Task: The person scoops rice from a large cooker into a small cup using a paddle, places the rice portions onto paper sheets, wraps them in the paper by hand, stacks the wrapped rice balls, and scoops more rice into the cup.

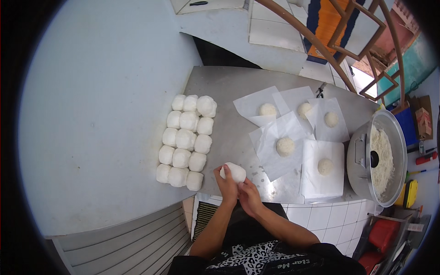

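My left hand [228, 184] and my right hand [250, 196] together grip a rounded white wrapped bundle [235, 172] above the near edge of the metal table [228, 137]. The left fingers and thumb are on its left side; the right fingers touch its lower right. To the left, similar white bundles [186, 139] are stacked in rows against the wall. On the right lie sheets of white paper [264, 161], several with a mound of what looks like cooked rice [285, 146] on them. One mound [325, 166] rests on a neat stack of paper [323, 189].
A large metal pot [355, 161] of white rice-like grains [382, 158] stands at the table's right end, with a clear lid or rim and black knob [374, 158]. A small dark tool [320, 91] lies at the far edge. A brown metal railing [309, 34] rises beyond.
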Action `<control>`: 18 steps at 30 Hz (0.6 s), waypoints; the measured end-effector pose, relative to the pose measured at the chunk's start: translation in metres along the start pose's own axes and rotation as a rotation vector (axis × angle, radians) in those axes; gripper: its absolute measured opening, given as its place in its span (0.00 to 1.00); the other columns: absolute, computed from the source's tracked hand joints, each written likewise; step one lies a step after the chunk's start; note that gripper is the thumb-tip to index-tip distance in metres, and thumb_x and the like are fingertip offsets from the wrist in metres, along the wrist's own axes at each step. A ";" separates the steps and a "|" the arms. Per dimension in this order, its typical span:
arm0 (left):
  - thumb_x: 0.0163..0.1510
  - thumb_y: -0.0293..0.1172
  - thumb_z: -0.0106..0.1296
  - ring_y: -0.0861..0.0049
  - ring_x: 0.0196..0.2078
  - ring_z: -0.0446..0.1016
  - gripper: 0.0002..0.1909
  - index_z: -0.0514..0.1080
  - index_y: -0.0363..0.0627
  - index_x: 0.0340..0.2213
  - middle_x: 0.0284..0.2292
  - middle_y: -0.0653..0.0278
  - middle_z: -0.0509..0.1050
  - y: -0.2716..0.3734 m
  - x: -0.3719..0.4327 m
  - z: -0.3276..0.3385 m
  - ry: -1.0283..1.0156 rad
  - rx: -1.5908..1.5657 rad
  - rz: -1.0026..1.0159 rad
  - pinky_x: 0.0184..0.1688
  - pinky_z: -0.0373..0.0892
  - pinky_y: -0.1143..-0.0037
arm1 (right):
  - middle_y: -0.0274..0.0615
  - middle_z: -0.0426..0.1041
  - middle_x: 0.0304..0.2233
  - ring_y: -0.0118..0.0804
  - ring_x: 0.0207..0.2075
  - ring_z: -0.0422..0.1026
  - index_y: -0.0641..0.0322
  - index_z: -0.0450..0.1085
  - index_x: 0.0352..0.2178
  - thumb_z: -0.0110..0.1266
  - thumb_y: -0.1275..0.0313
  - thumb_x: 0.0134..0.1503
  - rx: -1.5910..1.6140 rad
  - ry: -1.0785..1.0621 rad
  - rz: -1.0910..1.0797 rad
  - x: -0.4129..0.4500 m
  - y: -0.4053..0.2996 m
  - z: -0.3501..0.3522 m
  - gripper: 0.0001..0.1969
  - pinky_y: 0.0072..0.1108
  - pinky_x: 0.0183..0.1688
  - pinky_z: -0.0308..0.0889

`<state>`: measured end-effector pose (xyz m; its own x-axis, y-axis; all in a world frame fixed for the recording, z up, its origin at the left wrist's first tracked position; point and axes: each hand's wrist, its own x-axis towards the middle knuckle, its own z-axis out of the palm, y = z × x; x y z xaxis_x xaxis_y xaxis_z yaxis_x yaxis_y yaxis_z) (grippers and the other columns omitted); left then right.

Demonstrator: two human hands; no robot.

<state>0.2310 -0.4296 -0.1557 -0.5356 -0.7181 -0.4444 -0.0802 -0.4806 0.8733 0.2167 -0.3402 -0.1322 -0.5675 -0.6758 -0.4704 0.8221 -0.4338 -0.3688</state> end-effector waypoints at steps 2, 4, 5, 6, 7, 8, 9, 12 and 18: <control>0.67 0.53 0.34 0.59 0.54 0.64 0.30 0.55 0.37 0.56 0.52 0.46 0.62 -0.010 0.000 -0.009 0.088 0.405 0.254 0.57 0.61 0.65 | 0.44 0.70 0.50 0.36 0.51 0.70 0.68 0.65 0.53 0.57 0.74 0.56 -0.141 0.076 0.022 0.022 0.005 -0.003 0.23 0.29 0.55 0.65; 0.67 0.50 0.34 0.57 0.56 0.62 0.30 0.53 0.36 0.57 0.54 0.45 0.60 -0.016 0.002 -0.019 0.045 0.344 0.312 0.58 0.59 0.65 | 0.42 0.74 0.44 0.34 0.45 0.74 0.69 0.68 0.48 0.62 0.70 0.55 -0.369 0.143 0.006 0.053 -0.001 -0.001 0.22 0.24 0.47 0.70; 0.67 0.47 0.36 0.57 0.57 0.61 0.29 0.51 0.36 0.59 0.55 0.45 0.58 -0.017 0.000 -0.031 0.043 0.367 0.339 0.59 0.58 0.65 | 0.43 0.74 0.44 0.34 0.44 0.73 0.70 0.68 0.48 0.63 0.70 0.55 -0.494 0.083 -0.004 0.069 -0.010 0.004 0.22 0.24 0.46 0.71; 0.67 0.44 0.38 0.57 0.58 0.60 0.30 0.48 0.37 0.61 0.57 0.45 0.57 -0.018 -0.003 -0.042 0.039 0.389 0.364 0.60 0.57 0.65 | 0.43 0.74 0.44 0.34 0.44 0.73 0.70 0.68 0.48 0.63 0.70 0.54 -0.618 0.021 -0.015 0.087 -0.022 0.013 0.23 0.23 0.45 0.71; 0.67 0.41 0.39 0.58 0.60 0.58 0.31 0.46 0.37 0.63 0.58 0.45 0.55 -0.016 -0.006 -0.052 0.035 0.412 0.395 0.61 0.56 0.65 | 0.44 0.74 0.43 0.33 0.42 0.73 0.70 0.68 0.44 0.66 0.69 0.51 -0.833 -0.014 -0.094 0.111 -0.032 0.023 0.22 0.24 0.43 0.71; 0.66 0.39 0.42 0.60 0.58 0.60 0.31 0.46 0.38 0.63 0.57 0.47 0.56 -0.005 -0.015 -0.056 -0.015 0.315 0.309 0.60 0.57 0.65 | 0.45 0.74 0.39 0.34 0.40 0.73 0.70 0.68 0.39 0.68 0.69 0.48 -0.916 0.010 -0.202 0.143 -0.038 0.027 0.21 0.27 0.41 0.70; 0.65 0.36 0.44 0.62 0.57 0.61 0.31 0.46 0.40 0.63 0.57 0.48 0.58 0.004 -0.020 -0.062 -0.064 0.218 0.230 0.59 0.58 0.66 | 0.45 0.74 0.38 0.35 0.38 0.74 0.69 0.68 0.37 0.69 0.69 0.47 -1.115 0.046 -0.319 0.179 -0.042 0.028 0.21 0.27 0.42 0.70; 0.62 0.30 0.48 0.68 0.53 0.65 0.31 0.48 0.41 0.62 0.54 0.50 0.63 0.000 -0.033 -0.102 0.008 0.340 0.151 0.56 0.62 0.68 | 0.44 0.74 0.35 0.34 0.35 0.73 0.69 0.66 0.38 0.70 0.70 0.46 -1.290 0.038 -0.329 0.261 -0.045 0.054 0.22 0.26 0.40 0.70; 0.60 0.27 0.49 0.74 0.45 0.69 0.27 0.53 0.39 0.58 0.45 0.54 0.71 -0.039 -0.067 -0.198 0.152 0.362 0.048 0.48 0.66 0.71 | 0.42 0.75 0.33 0.32 0.31 0.73 0.66 0.70 0.38 0.69 0.69 0.47 -1.170 0.138 -0.331 0.286 -0.005 0.079 0.19 0.26 0.37 0.70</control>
<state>0.4362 -0.4624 -0.1996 -0.4176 -0.8149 -0.4021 -0.3634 -0.2558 0.8958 0.0533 -0.5786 -0.2014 -0.7998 -0.5350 -0.2722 0.1412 0.2730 -0.9516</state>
